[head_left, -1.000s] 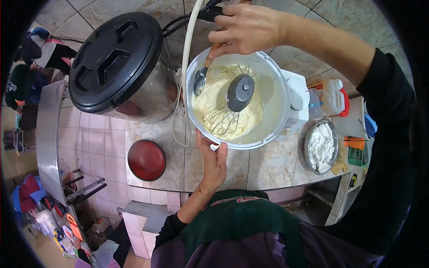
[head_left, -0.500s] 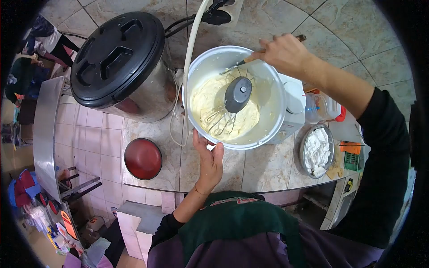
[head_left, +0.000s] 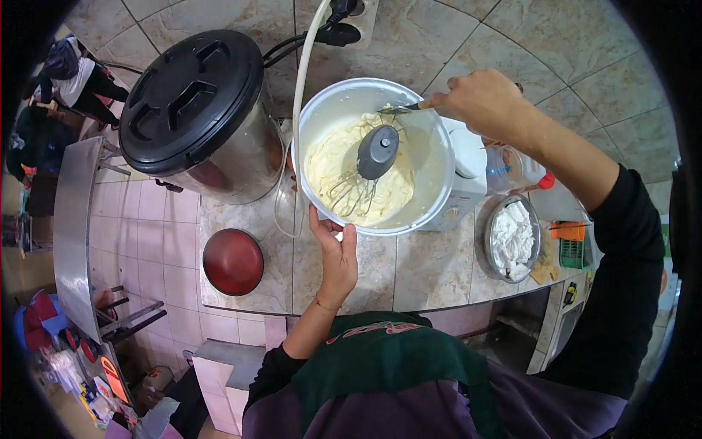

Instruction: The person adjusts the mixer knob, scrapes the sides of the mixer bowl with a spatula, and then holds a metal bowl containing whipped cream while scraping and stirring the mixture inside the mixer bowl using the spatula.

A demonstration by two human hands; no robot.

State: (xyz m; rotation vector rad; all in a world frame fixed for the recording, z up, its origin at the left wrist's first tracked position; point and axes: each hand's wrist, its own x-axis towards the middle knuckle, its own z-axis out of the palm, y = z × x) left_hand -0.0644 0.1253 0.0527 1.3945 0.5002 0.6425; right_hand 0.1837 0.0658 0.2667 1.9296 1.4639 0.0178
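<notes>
Deep white mixing bowl (head_left: pixel 433 164) on mixer (head_left: pixel 468 152), tabletop (head_left: pixel 384 271); pale yellow, ridged batter (head_left: pixel 395 189) inside. Right hand (head_left: pixel 488 101) closed round spatula (head_left: pixel 402 110), blade inside far rim. Left hand (head_left: pixel 338 267) partly spread, touching near rim; can't tell if gripping. Beater hub (head_left: pixel 379 151) blocks bowl centre. White hose (head_left: pixel 300 95) along left edge; red bowl (head_left: pixel 233 262), lidded drum (head_left: pixel 194 102) left; white cream (head_left: pixel 512 233) right.

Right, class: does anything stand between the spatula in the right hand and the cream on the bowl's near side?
Yes. The dark mixer head and its wire whisk stand mid-bowl, between the spatula at the far side and the cream nearest the person.
</notes>
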